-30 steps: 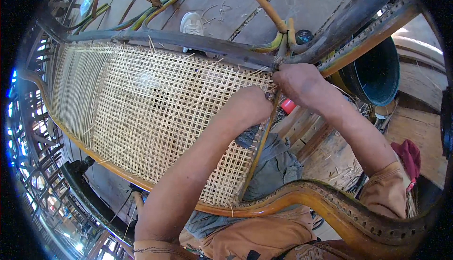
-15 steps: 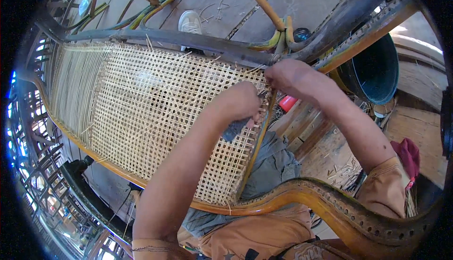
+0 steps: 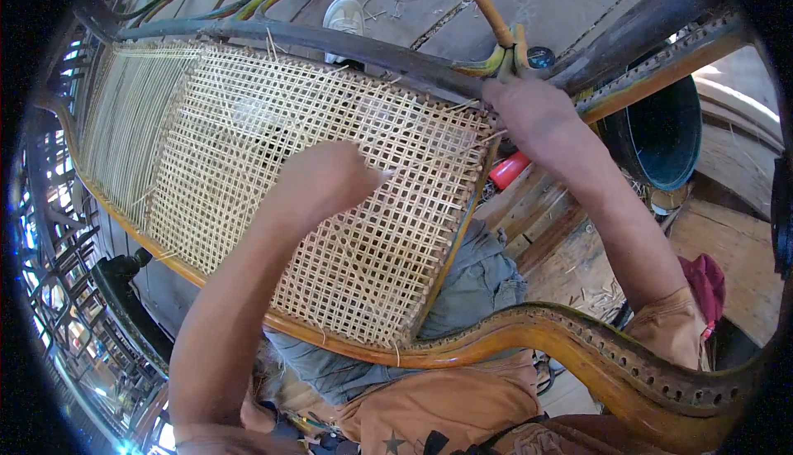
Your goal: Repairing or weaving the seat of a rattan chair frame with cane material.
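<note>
A woven cane panel (image 3: 372,240) in pale open mesh fills a curved wooden furniture frame (image 3: 529,323). Over the mesh, right of its middle, my left hand (image 3: 322,178) is closed with its fingertips together; a pale bit shows at the tips, too small to name. My right hand (image 3: 529,108) is bent down at the panel's far right corner, fingers curled and mostly hidden behind the hand. Loose cane ends (image 3: 494,136) stick out at the edge beside it.
A dark bucket (image 3: 661,141) lies tipped at the right, near a red object (image 3: 509,171). Wooden rails (image 3: 483,4) rise beyond the frame. A light shoe (image 3: 344,17) stands on the plank floor. Cane scraps (image 3: 599,298) litter the boards at right.
My left hand has moved left, from the panel's right edge to above the mesh. My right hand stays at the far right corner. The whole view has shifted slightly.
</note>
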### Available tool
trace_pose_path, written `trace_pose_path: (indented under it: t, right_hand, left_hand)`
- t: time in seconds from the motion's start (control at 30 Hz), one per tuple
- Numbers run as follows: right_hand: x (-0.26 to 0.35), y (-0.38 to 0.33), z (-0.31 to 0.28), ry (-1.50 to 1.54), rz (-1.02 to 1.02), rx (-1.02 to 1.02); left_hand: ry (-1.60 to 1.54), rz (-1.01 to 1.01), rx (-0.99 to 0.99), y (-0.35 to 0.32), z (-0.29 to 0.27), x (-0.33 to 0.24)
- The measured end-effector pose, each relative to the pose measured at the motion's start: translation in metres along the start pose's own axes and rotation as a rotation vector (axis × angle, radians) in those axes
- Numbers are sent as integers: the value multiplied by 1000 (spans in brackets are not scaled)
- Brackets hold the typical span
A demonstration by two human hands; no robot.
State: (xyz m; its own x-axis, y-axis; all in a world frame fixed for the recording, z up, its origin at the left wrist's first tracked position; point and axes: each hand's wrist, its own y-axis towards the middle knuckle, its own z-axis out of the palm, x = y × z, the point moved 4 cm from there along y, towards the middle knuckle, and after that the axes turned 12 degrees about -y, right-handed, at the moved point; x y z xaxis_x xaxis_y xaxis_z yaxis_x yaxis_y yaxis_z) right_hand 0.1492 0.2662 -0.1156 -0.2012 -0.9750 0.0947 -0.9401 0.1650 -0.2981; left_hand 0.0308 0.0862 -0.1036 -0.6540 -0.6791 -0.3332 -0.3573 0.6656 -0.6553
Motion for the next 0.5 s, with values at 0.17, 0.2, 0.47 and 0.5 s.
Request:
trace_pose_path:
  t: [0.17,0.2,0.47,0.5]
  right_hand:
    - [37,10,4,846,-262,176]
    - [36,12,7,928,-199,252]
    - [-2,14,10,496,0,328]
    - [-2,14,10,452,-9,328]
  left_hand:
    - [-189,-81,55,-28,-26,7]
    - [-206,-90,35,-26,-28,3]
    - [-536,97,308,14,23,-13]
    - [-479,150,378,16,30,-14]
